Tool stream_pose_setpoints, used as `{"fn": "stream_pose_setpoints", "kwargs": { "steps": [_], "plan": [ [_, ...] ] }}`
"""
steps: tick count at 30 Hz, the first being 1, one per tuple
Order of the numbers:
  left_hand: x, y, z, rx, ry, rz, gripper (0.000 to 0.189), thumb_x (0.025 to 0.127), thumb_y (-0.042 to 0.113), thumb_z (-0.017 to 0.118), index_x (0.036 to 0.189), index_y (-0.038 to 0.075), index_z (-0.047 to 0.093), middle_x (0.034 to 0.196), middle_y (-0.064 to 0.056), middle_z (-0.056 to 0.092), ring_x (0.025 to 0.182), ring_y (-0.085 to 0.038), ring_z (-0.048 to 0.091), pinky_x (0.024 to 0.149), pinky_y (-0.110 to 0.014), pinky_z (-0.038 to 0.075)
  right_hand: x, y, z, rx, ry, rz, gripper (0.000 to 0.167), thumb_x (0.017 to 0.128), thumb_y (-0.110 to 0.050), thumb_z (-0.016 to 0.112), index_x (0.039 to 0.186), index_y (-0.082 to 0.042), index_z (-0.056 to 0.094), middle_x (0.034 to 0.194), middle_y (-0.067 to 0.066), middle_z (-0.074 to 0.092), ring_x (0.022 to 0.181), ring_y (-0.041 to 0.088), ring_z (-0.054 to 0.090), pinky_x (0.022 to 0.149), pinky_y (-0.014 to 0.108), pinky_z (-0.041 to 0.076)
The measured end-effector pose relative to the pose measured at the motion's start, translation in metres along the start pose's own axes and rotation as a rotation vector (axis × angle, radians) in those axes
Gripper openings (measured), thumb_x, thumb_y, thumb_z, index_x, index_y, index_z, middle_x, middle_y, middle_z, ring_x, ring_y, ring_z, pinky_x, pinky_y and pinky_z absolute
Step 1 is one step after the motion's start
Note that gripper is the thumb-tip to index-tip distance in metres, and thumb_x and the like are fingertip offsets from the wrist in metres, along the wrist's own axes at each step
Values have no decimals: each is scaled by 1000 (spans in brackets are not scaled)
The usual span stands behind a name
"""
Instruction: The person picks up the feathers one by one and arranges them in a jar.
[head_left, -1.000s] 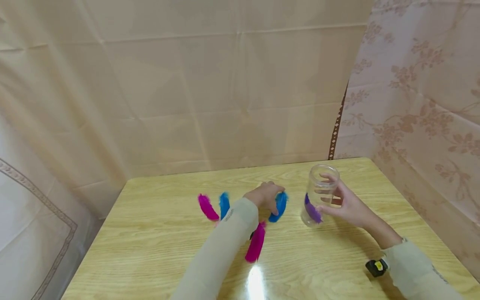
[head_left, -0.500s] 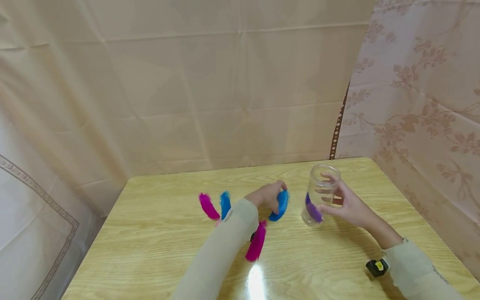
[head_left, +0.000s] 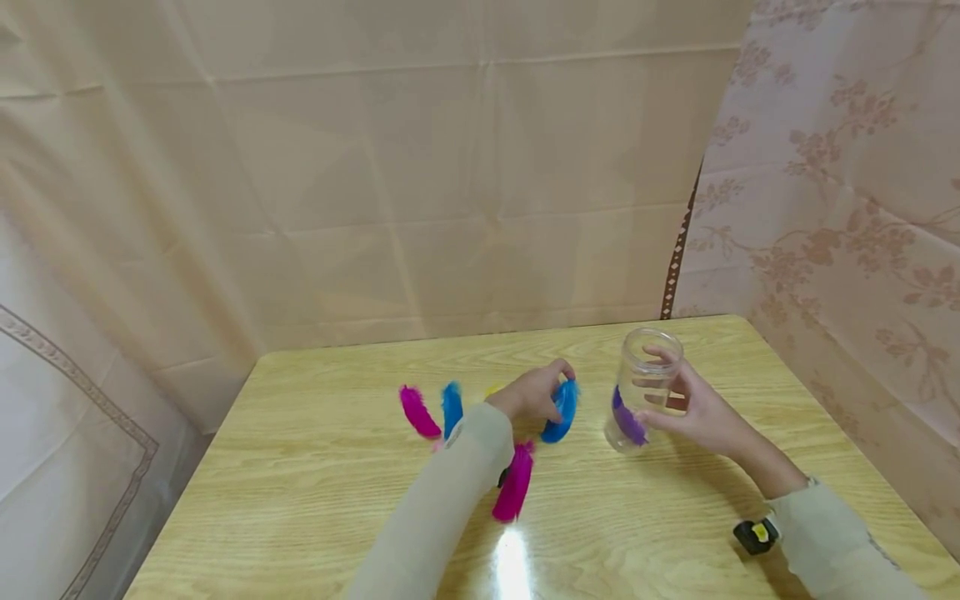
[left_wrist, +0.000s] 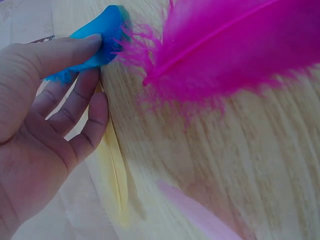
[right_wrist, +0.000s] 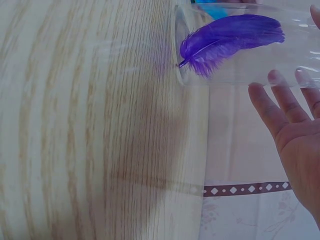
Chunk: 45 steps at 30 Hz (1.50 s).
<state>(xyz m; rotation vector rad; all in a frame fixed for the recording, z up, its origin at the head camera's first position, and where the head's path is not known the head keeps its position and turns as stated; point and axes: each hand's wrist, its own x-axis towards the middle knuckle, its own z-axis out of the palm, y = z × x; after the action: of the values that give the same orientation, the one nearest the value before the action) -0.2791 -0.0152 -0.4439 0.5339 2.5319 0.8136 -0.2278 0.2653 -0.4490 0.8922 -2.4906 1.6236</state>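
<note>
My left hand (head_left: 534,393) pinches a blue feather (head_left: 561,412) between thumb and fingers, just above the table. In the left wrist view the thumb presses on this blue feather (left_wrist: 109,46). My right hand (head_left: 693,414) grips a clear, lidless jar (head_left: 637,377) standing upright on the table. Inside the jar a purple feather (right_wrist: 232,39) leans near the bottom. Under my left forearm lies a magenta feather (head_left: 513,486). Beyond my left fingers, in the left wrist view, there is a yellow feather (left_wrist: 116,172), and a pale pink feather (left_wrist: 202,214) shows at the bottom.
To the left of my sleeve lie another magenta feather (head_left: 418,411) and another blue feather (head_left: 452,407). The wooden table (head_left: 300,483) ends at hanging curtains (head_left: 450,208) behind it and to the right. A black wrist device (head_left: 754,536) hangs by my right cuff.
My left hand and its blue feather have shifted very slightly to the right, and a bit of yellow now shows beside that wrist. The right hand and the jar stay nearly still.
</note>
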Motion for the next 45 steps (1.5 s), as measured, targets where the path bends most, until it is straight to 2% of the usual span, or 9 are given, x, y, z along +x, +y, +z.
{"fn": "stream_pose_setpoints", "kwargs": {
  "steps": [9, 13, 18, 21, 25, 29, 35, 39, 45],
  "plan": [
    [2, -8, 3, -93, 46, 48, 50, 94, 9, 73, 135, 23, 48, 106, -1, 62, 93, -15, 61, 89, -33, 56, -2, 0, 0, -28, -2, 4, 90, 87, 1, 78, 157, -15, 24, 145, 22, 41, 120, 8, 60, 92, 33, 56],
    [5, -10, 2, -147, 79, 56, 42, 96, 12, 70, 134, 18, 53, 104, 0, 61, 90, -15, 60, 85, -30, 55, 0, -1, 0, 2, -2, 2, 88, 87, 3, 78, 156, -13, 26, 144, 23, 42, 120, 12, 60, 92, 37, 56],
    [6, -12, -1, -151, 153, 91, 37, 95, 17, 70, 130, 8, 60, 103, -1, 63, 90, -15, 60, 83, -29, 54, -1, 1, 1, 18, 0, 6, 88, 86, 3, 78, 156, -13, 26, 143, 24, 45, 120, 11, 60, 92, 38, 57],
    [5, -15, -4, -125, 193, 104, 37, 94, 19, 69, 128, 5, 63, 103, -1, 65, 91, -15, 59, 84, -29, 53, -1, 2, 3, 6, -4, 17, 88, 87, 0, 79, 156, -13, 25, 143, 23, 46, 122, 23, 61, 93, 45, 56],
    [5, -17, -7, -153, 221, 131, 25, 95, 17, 69, 115, 3, 67, 94, -2, 63, 85, -16, 56, 76, -27, 51, 2, 3, 4, 4, -15, 26, 89, 88, -3, 79, 156, -13, 24, 144, 22, 46, 124, 34, 59, 94, 54, 52],
    [4, -13, -9, -233, 227, 148, 17, 94, 15, 70, 107, 5, 67, 91, -2, 63, 80, -17, 56, 70, -25, 51, 1, 2, 1, 12, -12, 29, 88, 88, -2, 79, 156, -11, 24, 144, 22, 45, 123, 25, 60, 95, 57, 51],
    [1, -9, -10, -293, 219, 154, 15, 94, 13, 70, 106, 6, 67, 92, -3, 65, 82, -17, 59, 71, -26, 54, 1, 2, 2, 18, -12, 31, 88, 88, -1, 78, 156, -15, 24, 145, 22, 45, 124, 37, 58, 95, 54, 52],
    [-2, -4, -11, -341, 213, 187, 23, 93, 9, 70, 116, 4, 67, 94, -3, 65, 82, -16, 61, 68, -27, 56, 1, 1, 3, 9, -18, 36, 88, 89, -2, 78, 156, -17, 24, 145, 22, 46, 125, 41, 56, 95, 53, 52],
    [-3, 8, -14, -428, 192, 279, 26, 92, 7, 70, 117, 1, 67, 92, -4, 68, 80, -14, 65, 67, -27, 59, 2, 0, 0, -7, -18, 42, 88, 89, -3, 78, 157, -18, 24, 144, 21, 47, 124, 25, 60, 94, 56, 51]
  ]
}}
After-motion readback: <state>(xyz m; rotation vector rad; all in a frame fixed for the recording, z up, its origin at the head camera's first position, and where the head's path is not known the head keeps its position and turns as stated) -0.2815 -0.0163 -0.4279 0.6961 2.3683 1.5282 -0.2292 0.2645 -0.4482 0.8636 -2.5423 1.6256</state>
